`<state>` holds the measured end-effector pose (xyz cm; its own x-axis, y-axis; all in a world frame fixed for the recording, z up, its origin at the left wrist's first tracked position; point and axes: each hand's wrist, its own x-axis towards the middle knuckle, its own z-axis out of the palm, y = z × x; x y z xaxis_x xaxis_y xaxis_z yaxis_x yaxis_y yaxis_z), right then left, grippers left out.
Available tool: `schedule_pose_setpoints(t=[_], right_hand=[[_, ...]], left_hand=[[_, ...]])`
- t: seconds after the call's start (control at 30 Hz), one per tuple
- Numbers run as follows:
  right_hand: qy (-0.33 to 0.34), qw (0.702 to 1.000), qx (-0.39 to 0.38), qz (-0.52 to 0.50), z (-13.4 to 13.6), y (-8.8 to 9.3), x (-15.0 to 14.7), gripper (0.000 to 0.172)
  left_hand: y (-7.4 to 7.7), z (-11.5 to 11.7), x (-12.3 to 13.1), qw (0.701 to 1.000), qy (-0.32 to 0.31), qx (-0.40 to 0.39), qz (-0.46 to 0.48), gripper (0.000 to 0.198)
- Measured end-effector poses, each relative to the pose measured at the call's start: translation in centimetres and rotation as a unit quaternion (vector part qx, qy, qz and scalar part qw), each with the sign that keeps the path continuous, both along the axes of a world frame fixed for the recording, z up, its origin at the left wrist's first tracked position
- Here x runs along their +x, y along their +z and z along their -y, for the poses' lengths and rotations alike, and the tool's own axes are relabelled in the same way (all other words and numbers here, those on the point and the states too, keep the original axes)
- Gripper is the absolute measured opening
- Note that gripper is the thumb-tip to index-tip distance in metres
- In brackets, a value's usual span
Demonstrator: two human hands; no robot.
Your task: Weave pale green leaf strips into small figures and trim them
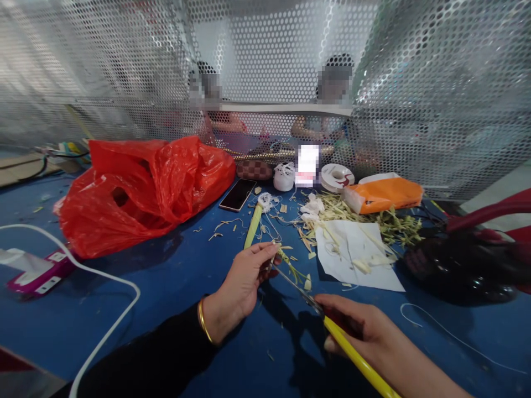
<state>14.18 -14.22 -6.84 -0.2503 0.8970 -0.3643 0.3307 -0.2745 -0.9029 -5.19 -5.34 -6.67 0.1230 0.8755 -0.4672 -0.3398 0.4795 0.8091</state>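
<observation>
My left hand (244,282), with a gold bangle at the wrist, pinches a thin pale-green plant sprig (293,268) between thumb and fingers. My right hand (365,326) is closed around a tool with a long yellow handle (352,354) and narrow metal jaws (301,290). Those jaws reach to the fingertips of my left hand; whether they touch the sprig I cannot tell. Just beyond my left hand lies a yellow-green rod (253,225), near a tangle of white thread (267,202).
A red plastic bag (149,193) fills the left, near a white cable (124,282) and a purple power strip (43,276). Dry plant scraps (338,207) and white paper (352,265) lie right. Further back are a phone (238,195), a spool (337,177), an orange packet (384,193) and a black lamp base (460,271).
</observation>
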Motion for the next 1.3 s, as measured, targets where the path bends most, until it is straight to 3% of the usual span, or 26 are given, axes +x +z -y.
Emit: schedule_pose_setpoints(t=[0.17,0.37,0.63,0.97,1.3], right_hand=[[-0.004,1.000,-0.005,0.003,0.0,0.2,-0.1,0.030],[0.000,1.000,0.001,0.007,0.0,0.7,-0.2,0.023],[-0.005,1.000,-0.001,0.005,0.0,0.9,-0.2,0.034],[-0.009,1.000,0.000,0.008,0.0,0.9,-0.2,0.026],[-0.009,1.000,-0.003,0.002,-0.1,1.1,-0.4,0.035]], left_hand=[[0.0,-0.1,0.0,1.000,0.000,0.008,-0.001,0.024],[0.2,-0.1,0.0,1.000,0.010,0.008,-0.009,0.024],[0.4,-0.2,0.0,1.000,0.005,0.021,-0.015,0.023],[0.2,-0.3,0.0,1.000,0.009,0.019,-0.012,0.025],[0.3,-0.2,0.0,1.000,0.006,0.020,-0.010,0.025]])
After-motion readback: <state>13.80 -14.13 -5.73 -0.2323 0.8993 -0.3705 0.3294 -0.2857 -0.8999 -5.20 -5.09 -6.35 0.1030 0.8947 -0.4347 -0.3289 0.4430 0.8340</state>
